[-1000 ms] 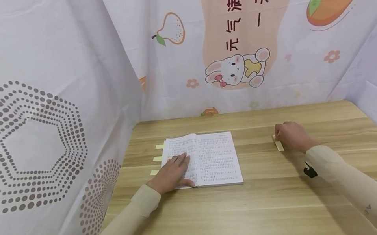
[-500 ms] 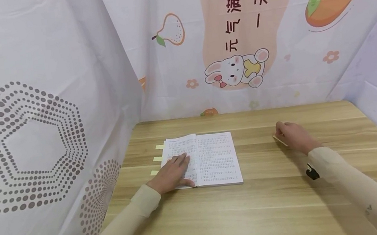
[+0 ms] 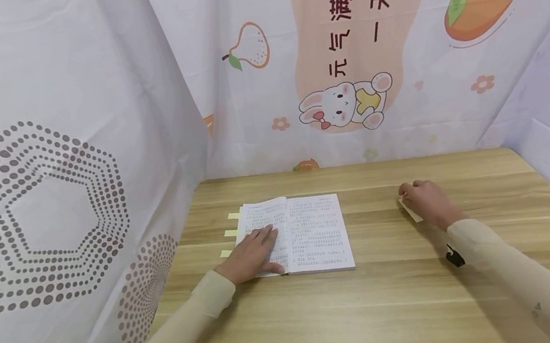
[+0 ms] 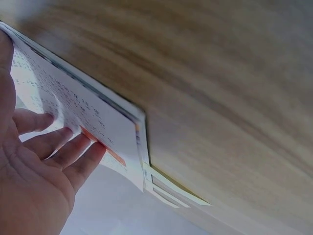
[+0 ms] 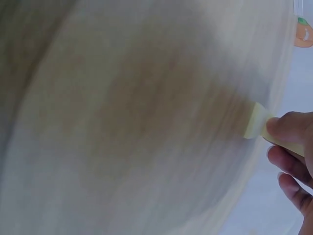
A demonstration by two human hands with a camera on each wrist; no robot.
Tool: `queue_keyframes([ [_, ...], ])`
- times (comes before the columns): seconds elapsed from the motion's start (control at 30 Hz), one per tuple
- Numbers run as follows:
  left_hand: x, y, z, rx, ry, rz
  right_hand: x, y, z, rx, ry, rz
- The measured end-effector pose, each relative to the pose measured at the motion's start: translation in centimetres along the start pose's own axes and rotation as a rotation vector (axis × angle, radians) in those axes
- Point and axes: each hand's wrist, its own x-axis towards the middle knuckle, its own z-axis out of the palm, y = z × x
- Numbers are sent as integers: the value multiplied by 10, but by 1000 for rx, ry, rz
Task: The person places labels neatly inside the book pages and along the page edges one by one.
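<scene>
An open book (image 3: 316, 232) with printed pages lies on the wooden table. My left hand (image 3: 248, 255) rests on its left page, fingers extended; in the left wrist view an orange-red strip (image 4: 103, 147) shows on the page by the fingertips. Pale yellow sticky tabs (image 3: 230, 233) stick out past the book's left edge. To the right of the book, my right hand (image 3: 431, 202) pinches a small pad of pale yellow sticky notes (image 5: 254, 121) between thumb and fingers. One end of the pad's top slip bends away in the right wrist view.
The wooden table (image 3: 321, 322) runs back to a printed curtain (image 3: 256, 104). Another curtain (image 3: 158, 152) hangs along the left side. A small black item (image 3: 454, 257) shows at the right sleeve cuff.
In my right hand the sticky note pad tilted nearly edge-on, then turned back to show more of its face. The right hand shifted slightly; left hand and book stayed put.
</scene>
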Motion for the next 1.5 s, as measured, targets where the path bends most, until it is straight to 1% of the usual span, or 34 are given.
queue_keyframes([
  [0.07,-1,0,1,8,5,4,0,-1,1,11,14,5],
  [0.17,-1,-1,1,10,16,10,1,-2,1,27,28,43],
  [0.27,0,-2,2,7,16,10,2,-3,1,35,17,87],
  [0.4,0,-2,3,3,4,3,3,-3,2,31,-48,160],
  [0.5,0,-3,4,0,-3,1,4,-3,2,15,-104,184],
  [0.6,0,-3,3,-6,6,9,5,-4,-2,6,-146,173],
  [0.7,0,-3,2,-3,13,18,6,-5,-6,7,-170,148],
  [0.83,-1,-3,1,-3,9,13,6,-5,-9,-13,-177,98],
  [0.93,-1,-2,0,-17,6,8,7,-4,-9,-52,-181,59],
  [1.0,-1,-1,-1,-28,1,5,7,-4,-9,-72,-186,48],
  [1.13,-2,0,0,-34,-9,-2,6,-4,-8,-78,-183,51],
  [1.37,-2,0,-1,-34,-8,-8,5,-3,-6,-63,-119,70],
  [1.43,-2,0,-1,-39,-8,-6,5,-2,-6,-54,-121,88],
  [1.5,-2,-1,-1,-41,-4,-2,6,-2,-5,-48,-141,104],
])
